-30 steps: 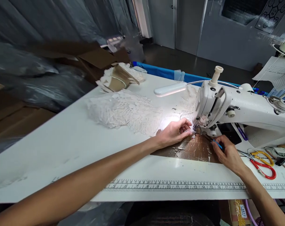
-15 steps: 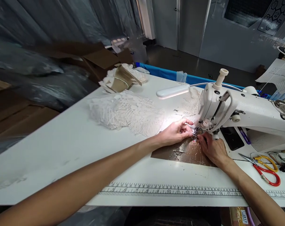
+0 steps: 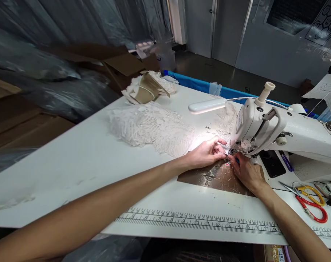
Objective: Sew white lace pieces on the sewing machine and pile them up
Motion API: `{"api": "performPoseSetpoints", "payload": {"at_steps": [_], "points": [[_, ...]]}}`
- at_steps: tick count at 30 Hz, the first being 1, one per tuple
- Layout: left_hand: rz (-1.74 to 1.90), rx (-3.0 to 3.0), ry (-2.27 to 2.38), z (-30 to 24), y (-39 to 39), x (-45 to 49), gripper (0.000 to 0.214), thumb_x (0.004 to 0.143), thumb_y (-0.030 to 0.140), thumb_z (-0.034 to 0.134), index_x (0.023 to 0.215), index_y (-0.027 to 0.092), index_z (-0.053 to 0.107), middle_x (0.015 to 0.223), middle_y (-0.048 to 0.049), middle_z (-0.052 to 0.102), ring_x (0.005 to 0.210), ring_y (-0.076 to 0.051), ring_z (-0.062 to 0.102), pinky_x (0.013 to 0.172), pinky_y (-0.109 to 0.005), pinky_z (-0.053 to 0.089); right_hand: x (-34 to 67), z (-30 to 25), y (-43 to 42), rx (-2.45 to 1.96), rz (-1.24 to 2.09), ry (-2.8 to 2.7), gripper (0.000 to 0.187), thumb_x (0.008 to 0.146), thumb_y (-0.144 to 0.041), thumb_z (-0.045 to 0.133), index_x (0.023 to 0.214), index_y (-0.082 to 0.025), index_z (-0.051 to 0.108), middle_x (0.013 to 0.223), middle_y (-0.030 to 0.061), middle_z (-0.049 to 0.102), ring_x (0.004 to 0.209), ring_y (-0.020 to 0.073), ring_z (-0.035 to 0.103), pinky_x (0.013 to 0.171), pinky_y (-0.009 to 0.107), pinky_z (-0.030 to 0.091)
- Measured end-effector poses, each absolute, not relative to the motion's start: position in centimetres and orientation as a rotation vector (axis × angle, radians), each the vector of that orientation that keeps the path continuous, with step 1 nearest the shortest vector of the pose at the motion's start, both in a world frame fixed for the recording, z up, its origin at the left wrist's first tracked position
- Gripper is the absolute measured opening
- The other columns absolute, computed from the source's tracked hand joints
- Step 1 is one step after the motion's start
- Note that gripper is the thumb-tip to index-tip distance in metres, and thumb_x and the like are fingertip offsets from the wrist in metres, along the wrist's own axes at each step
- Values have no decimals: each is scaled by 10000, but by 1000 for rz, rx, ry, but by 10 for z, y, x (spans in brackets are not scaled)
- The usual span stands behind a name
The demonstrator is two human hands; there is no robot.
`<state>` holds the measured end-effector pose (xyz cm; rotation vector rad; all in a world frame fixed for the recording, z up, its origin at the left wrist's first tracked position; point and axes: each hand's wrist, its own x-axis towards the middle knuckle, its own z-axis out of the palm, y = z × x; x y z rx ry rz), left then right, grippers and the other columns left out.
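The white sewing machine (image 3: 304, 129) stands at the right, its lamp lighting the needle area. My left hand (image 3: 207, 153) is just left of the presser foot, with thumb and fingers closed on the edge of white lace fabric (image 3: 222, 147). Close by on the other side, my right hand (image 3: 247, 171) has its thumb and forefinger pinched near the foot. A small blue bit shows at its fingers; what it holds is too small to make out. The bulk of the lace (image 3: 154, 127) lies heaped to the left of my hands. A brown plate (image 3: 209, 178) covers the table beneath them.
Scissors with red and yellow handles (image 3: 314, 207) lie at the right, near a black phone (image 3: 271, 163) and a purple pen (image 3: 287, 161). A printed ruler (image 3: 195, 220) runs along the front edge. Behind the heap sits a tied lace bundle (image 3: 147, 89); cardboard boxes (image 3: 124, 64) stand at left.
The view has shifted slightly, so the machine and table sit a little further right. Both hands stay at the presser foot; a small blue bit now shows at my right fingers.
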<state>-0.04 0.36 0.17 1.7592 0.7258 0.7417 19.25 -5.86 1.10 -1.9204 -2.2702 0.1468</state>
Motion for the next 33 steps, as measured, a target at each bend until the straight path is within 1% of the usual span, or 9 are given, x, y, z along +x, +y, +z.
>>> {"api": "performPoseSetpoints", "payload": {"at_steps": [6,10,15,17,20,24,27,30,33], "points": [[785,1782,736,-4,4,1,296,865,277,579,1122,177,469,785,12,694,725,-134,680,629,-240,503,189,7,-56,-1881,101,-2281,350,1042,-410,402,1035,-158,644,773,83,700,657,228,642,541,280,353],[767,1766,759,-5,4,1,325,866,285,574,1150,177,458,788,11,699,743,-147,691,672,-259,525,189,0,-52,-1718,-107,-2286,366,1042,-426,400,933,-176,644,840,108,707,737,237,653,584,282,378],[714,1909,743,-1,0,-2,365,878,322,566,1195,185,448,869,-10,728,805,-163,705,769,-303,541,190,6,-66,-1425,-237,-2276,511,1075,-467,275,834,-183,625,642,35,649,523,165,576,498,258,304],[736,2089,712,1,-3,-5,388,877,349,580,1207,184,460,932,-38,728,851,-174,700,754,-301,537,193,15,-78,-1215,-225,-2334,527,1084,-460,259,832,-178,626,648,31,651,535,147,587,496,247,309],[776,2488,666,7,-6,-12,283,867,369,603,1067,174,561,940,-66,707,848,-199,675,714,-313,511,202,25,-95,-1038,-200,-2383,532,1096,-430,217,875,-170,626,694,35,669,585,138,612,514,238,339],[835,2754,496,12,-6,-16,159,902,314,547,905,169,613,881,-43,686,793,-181,646,704,-311,492,225,21,-106,-1119,-232,-2337,494,1099,-371,238,874,-154,620,659,18,641,543,121,581,508,237,354],[829,2818,447,9,-3,-15,175,956,282,510,924,174,645,911,-36,689,797,-162,641,703,-290,492,243,14,-105,-1378,-358,-2226,430,1077,-349,318,888,-139,642,728,65,655,638,174,592,553,269,376],[831,2915,468,6,-1,-13,257,1006,277,465,872,181,662,882,-34,679,756,-151,623,665,-280,476,250,12,-99,-1561,-484,-2139,346,1032,-319,391,981,-125,672,939,152,661,837,274,581,671,349,436],[904,2867,548,6,-2,-10,300,1029,271,431,844,168,643,853,-37,663,730,-139,611,644,-268,484,246,16,-91,-1484,-231,-2187,289,993,-242,414,994,-135,684,954,146,643,878,275,575,733,379,486]]}}
